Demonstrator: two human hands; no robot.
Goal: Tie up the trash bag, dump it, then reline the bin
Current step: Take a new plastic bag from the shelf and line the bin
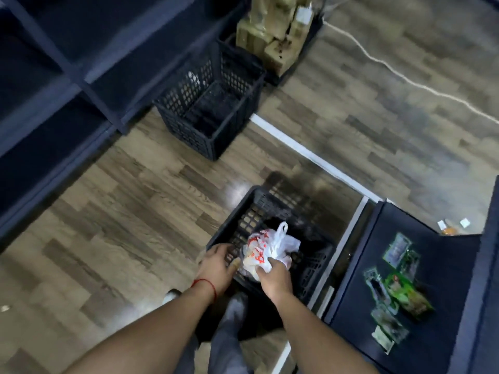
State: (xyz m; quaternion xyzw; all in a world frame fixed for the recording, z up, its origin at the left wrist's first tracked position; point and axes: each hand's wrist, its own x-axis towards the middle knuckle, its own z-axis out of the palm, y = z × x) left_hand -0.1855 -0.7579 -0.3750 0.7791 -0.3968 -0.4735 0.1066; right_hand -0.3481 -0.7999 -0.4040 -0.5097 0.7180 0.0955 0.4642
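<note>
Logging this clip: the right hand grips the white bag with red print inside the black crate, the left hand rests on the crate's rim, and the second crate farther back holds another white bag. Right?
Not quite. In the head view the second crate farther back holds no white bag. The rest stands: the right hand grips the white bag with red print inside the black crate, and the left hand rests on its rim.

Bare forearms; thin red string bracelet [209,286] on left wrist; grey trousers [229,327].
</note>
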